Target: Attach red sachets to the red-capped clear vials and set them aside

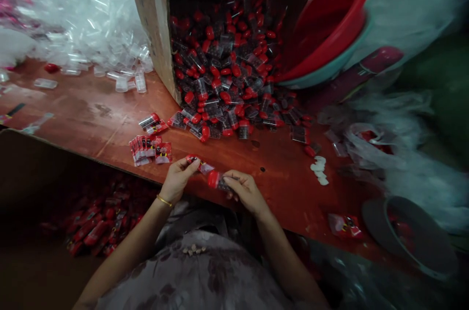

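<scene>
The left hand (178,179) pinches a red packet (200,164); the right hand (245,190) grips a red-capped container (219,181) (clear-walled).

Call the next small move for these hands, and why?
Probably ease the container in the right hand slightly toward the printed packet in the left hand. Its red end faces the packet's pale end, close by, and both pieces are held, so a small shift should line them up. Whether the packet is open there is too small to tell.
</scene>
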{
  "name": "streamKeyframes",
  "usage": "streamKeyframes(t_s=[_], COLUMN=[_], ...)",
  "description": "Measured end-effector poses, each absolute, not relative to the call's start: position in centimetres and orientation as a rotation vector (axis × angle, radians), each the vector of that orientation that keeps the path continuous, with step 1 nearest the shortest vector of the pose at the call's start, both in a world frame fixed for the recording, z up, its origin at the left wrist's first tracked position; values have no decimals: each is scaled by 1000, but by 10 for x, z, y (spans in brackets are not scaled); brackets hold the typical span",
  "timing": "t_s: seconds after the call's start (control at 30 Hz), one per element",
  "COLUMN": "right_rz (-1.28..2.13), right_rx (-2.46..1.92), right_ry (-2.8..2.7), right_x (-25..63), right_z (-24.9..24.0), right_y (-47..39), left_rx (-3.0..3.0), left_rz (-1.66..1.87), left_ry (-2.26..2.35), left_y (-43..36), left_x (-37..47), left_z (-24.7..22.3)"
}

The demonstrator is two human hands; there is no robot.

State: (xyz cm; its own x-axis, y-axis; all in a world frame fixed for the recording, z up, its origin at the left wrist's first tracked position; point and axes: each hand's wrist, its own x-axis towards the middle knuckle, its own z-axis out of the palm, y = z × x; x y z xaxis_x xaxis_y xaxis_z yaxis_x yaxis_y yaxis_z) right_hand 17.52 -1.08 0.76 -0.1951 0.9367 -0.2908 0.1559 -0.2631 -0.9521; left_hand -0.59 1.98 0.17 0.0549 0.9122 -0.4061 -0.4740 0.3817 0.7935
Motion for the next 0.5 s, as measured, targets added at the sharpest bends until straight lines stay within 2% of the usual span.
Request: streamKeyframes(t_s=[0.5], right_rz=[1374], right_rx=[-1431], right_ry=[-1378], right_x=[166], right_z=[11], right_y=[-13], left_rx=[748], left_rz=[1105], left_ry=[1035], left_y=[20], left_x=[-11], left_z=[0])
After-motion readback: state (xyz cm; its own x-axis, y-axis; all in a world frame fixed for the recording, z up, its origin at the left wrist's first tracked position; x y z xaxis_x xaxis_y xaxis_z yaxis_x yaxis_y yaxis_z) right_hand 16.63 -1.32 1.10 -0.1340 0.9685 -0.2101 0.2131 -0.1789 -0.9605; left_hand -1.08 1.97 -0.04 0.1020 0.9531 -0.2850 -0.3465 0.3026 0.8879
